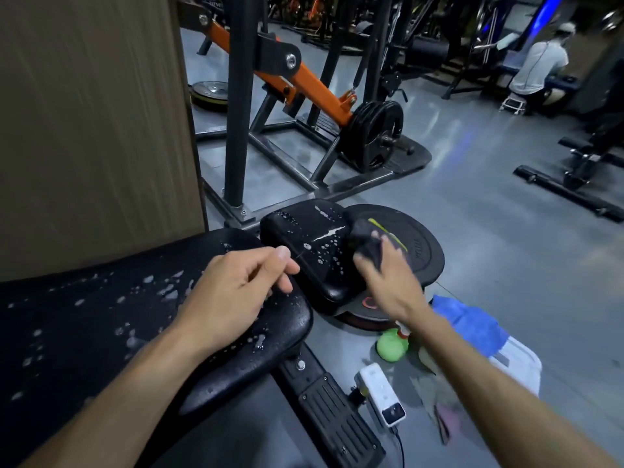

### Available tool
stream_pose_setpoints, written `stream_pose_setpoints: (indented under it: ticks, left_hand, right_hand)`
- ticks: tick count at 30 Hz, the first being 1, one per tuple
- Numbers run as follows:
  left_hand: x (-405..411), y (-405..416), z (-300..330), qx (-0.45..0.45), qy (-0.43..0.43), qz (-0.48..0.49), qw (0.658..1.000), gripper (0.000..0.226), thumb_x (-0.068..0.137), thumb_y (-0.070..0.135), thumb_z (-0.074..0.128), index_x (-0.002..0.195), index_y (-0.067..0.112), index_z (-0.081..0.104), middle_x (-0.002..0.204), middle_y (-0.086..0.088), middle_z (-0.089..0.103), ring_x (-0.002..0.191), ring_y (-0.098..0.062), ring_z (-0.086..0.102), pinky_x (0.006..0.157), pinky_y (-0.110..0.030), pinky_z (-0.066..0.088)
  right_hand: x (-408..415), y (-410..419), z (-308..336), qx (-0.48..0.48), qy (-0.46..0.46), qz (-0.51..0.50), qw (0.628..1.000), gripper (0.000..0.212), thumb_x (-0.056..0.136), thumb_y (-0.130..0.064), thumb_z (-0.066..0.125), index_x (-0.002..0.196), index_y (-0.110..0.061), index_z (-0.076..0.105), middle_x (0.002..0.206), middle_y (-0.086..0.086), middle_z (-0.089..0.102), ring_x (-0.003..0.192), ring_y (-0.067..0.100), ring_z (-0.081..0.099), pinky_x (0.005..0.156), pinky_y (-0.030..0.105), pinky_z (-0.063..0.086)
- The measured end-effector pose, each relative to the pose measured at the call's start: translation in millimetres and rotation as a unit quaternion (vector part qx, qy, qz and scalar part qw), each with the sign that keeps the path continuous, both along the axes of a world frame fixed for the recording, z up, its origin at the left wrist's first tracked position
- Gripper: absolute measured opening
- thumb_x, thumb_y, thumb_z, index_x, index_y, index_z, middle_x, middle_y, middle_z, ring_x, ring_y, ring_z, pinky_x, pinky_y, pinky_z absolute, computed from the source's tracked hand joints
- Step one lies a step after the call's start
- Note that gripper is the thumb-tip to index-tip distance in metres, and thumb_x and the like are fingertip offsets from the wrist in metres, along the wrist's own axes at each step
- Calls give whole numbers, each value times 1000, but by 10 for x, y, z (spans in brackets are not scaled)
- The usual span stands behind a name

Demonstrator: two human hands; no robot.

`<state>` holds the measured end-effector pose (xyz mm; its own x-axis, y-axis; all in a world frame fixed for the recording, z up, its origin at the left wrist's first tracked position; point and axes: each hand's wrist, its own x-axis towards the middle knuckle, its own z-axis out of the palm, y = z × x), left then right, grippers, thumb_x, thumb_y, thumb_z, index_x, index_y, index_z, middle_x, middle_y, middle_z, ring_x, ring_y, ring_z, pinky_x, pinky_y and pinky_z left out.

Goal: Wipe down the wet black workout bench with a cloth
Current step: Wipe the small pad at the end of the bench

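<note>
The black workout bench has a long pad (84, 332) at the lower left and a smaller seat pad (304, 241) beyond it, both dotted with water drops. My right hand (385, 278) presses a dark cloth (366, 239) against the right side of the seat pad. My left hand (236, 292) hovers over the end of the long pad, fingers loosely curled with thumb and forefinger pinched, nothing visible in it.
A black weight plate (422, 251) lies on the floor under the seat pad. A green spray bottle (391, 346), a blue towel (469, 325), a white box (520, 363) and a small white device (381, 393) lie on the floor at right. An orange-armed machine (304, 82) stands behind. A person (537, 65) sits far right.
</note>
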<state>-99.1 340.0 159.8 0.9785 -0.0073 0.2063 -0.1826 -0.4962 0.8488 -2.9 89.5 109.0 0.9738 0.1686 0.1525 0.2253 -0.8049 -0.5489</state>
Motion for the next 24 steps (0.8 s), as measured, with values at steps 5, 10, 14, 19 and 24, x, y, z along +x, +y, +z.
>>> stream_pose_setpoints:
  ticks: [5,10,14,19,24]
  left_hand:
    - [25,-22,-29,19,7,7,1000,40,100,53,40,87,36,74,79,14,74,66,-16,67,76,-41,54]
    - [136,-33,-85,36,14,8,999,40,101,52,41,85,35,74,78,15,74,65,-18,66,74,-43,54]
    - [151,-17,-84,36,6,15,999,39,101,50,41,85,36,74,78,17,74,65,-13,67,74,-39,54]
    - [136,83,-65,40,-6,27,999,41,102,49,41,84,34,74,77,18,74,69,-11,65,77,-38,53]
    - [227,86,-120,45,-14,36,998,40,102,49,42,83,34,74,77,18,73,69,-10,65,75,-35,52]
  right_hand:
    - [372,1,67,-5,47,-88,995,63,96,-59,34,138,-14,48,140,12,54,134,32,45,102,38,33]
    - [-474,189,-150,-30,-63,107,992,68,95,-50,36,157,-22,29,164,-10,18,152,3,8,125,29,1]
    - [190,-24,14,3,7,-8,1000,56,91,-55,37,139,-27,48,146,1,52,140,25,40,113,42,35]
    - [25,257,-105,-15,-29,-55,998,68,92,-52,34,151,-20,39,162,3,32,151,17,21,124,41,14]
    - [-636,278,-242,-70,-97,187,975,71,90,-40,42,158,-28,25,166,-12,14,153,3,4,124,30,-2]
